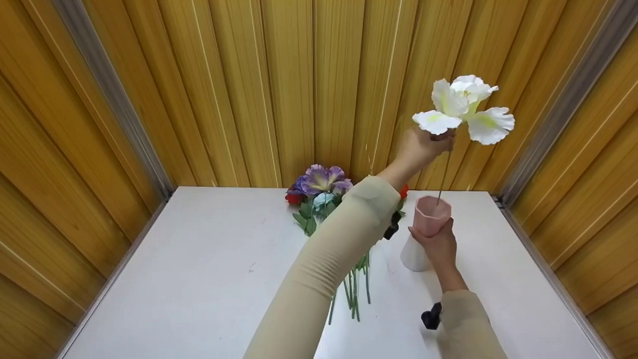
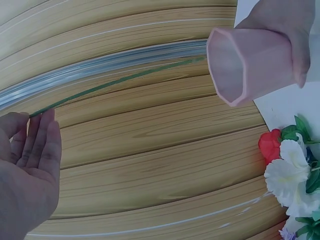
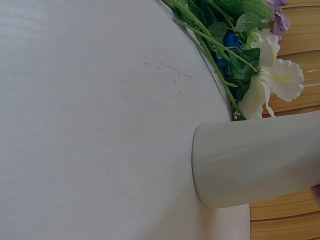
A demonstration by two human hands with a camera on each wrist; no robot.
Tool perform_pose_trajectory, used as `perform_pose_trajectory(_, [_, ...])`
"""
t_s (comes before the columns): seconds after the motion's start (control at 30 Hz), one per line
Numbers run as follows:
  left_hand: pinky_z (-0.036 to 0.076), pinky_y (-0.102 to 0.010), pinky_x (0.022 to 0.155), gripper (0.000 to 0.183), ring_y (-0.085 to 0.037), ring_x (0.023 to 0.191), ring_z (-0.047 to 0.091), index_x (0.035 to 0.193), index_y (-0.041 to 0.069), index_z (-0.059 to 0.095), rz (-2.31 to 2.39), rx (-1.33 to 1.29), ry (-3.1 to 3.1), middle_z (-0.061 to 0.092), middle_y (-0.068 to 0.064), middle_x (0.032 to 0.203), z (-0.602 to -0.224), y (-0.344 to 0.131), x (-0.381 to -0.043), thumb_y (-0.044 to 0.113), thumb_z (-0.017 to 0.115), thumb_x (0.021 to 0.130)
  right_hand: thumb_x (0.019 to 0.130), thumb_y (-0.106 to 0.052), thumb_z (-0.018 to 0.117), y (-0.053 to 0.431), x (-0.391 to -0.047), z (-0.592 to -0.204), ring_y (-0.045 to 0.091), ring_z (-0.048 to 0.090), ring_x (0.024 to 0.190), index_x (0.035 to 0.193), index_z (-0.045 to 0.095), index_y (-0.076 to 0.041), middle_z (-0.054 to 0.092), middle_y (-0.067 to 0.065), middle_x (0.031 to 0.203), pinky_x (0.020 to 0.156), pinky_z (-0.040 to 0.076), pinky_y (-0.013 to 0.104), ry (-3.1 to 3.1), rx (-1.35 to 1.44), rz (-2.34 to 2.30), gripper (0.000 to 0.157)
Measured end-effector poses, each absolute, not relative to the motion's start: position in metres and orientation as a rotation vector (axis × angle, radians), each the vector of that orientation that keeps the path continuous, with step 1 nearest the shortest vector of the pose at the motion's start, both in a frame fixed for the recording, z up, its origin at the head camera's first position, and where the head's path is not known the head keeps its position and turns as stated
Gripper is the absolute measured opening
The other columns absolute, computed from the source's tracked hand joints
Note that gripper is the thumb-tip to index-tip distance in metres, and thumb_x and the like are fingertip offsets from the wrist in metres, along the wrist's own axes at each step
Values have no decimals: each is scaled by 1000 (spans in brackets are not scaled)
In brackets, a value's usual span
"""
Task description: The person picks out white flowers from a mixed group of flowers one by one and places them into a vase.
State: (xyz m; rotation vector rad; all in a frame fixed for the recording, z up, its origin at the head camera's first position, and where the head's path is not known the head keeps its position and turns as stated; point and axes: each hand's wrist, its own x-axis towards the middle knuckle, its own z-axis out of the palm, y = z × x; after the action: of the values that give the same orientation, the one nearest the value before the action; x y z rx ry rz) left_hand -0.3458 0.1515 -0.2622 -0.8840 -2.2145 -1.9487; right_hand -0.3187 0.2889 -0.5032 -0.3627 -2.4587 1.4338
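"Which step is to be read here?"

"The placing of one flower, by all appearances. A white iris [image 1: 463,107] is held high over a pink-and-white vase [image 1: 425,227], and its thin stem [image 1: 445,169] is brought down to the faceted mouth. How deep the tip is seated cannot be told."

"And what is called for next?"

"Probably the stem should be lowered through the mouth while the vase is kept steady. If released too soon, the bloom might be left leaning."

"How are the hands posed?"

"They are set well apart, one above the other. By the left hand [image 1: 423,147] the stem is pinched just under the bloom, the sleeved arm [image 1: 329,249] stretched across the counter [image 1: 224,279]. By the right hand [image 1: 439,244] the vase is clasped from the near side, below its rim, its base rested on the counter."

"And the other flowers?"

"Laid in a mixed bundle [image 1: 321,180] left of the vase, partly hidden by that sleeve."
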Motion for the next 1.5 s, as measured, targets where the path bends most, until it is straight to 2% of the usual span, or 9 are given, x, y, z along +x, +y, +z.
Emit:
perform_pose_trajectory(0.27, [48,-9,67,20,-1,74,60,110,-4,69,-1857,-868,-2277,76,-20,104,-277,157,-344,4,71,91,88,-34,78,285,-314,-507,45,42,141,156,12,1,36,28,156,121,34,60,-2464,-363,1413,101])
perform_pose_trajectory(0.7, [42,-10,64,21,0,70,52,109,-1,70,-1723,-860,-2341,76,-16,100,-300,155,-343,11,71,91,86,-38,79,280,-311,-510,43,46,137,154,16,1,40,29,154,119,38,58,-2454,-348,1412,101])
perform_pose_trajectory(0.87, [44,-10,66,30,-2,75,54,120,2,67,-1754,-811,-2387,76,-13,107,-308,158,-339,12,72,92,85,-39,80,279,-308,-511,43,46,136,154,15,2,40,29,153,119,38,58,-2450,-355,1418,103])
perform_pose_trajectory(1.07, [44,-10,70,31,-3,82,56,119,1,68,-1689,-795,-2420,77,-13,110,-316,159,-336,13,73,91,84,-39,80,279,-309,-512,42,49,134,152,19,1,44,28,151,118,40,57,-2420,-340,1413,100])
perform_pose_trajectory(1.17, [45,-10,72,35,-5,86,57,125,2,66,-1698,-787,-2432,75,-13,114,-320,158,-335,14,73,92,83,-39,81,278,-311,-513,42,50,131,150,22,1,46,29,149,117,41,57,-2403,-341,1416,99])
perform_pose_trajectory(1.37, [50,-11,79,39,-11,98,66,127,4,65,-1643,-769,-2486,75,-11,121,-332,157,-334,17,74,92,84,-38,81,276,-311,-517,42,52,129,150,22,3,49,29,146,116,42,56,-2403,-315,1384,98])
perform_pose_trajectory(1.5, [50,-11,78,38,-10,95,65,125,4,67,-1646,-752,-2505,75,-10,119,-337,156,-331,17,76,90,83,-35,82,274,-310,-517,43,55,125,147,26,5,54,31,140,113,43,55,-2384,-296,1351,94])
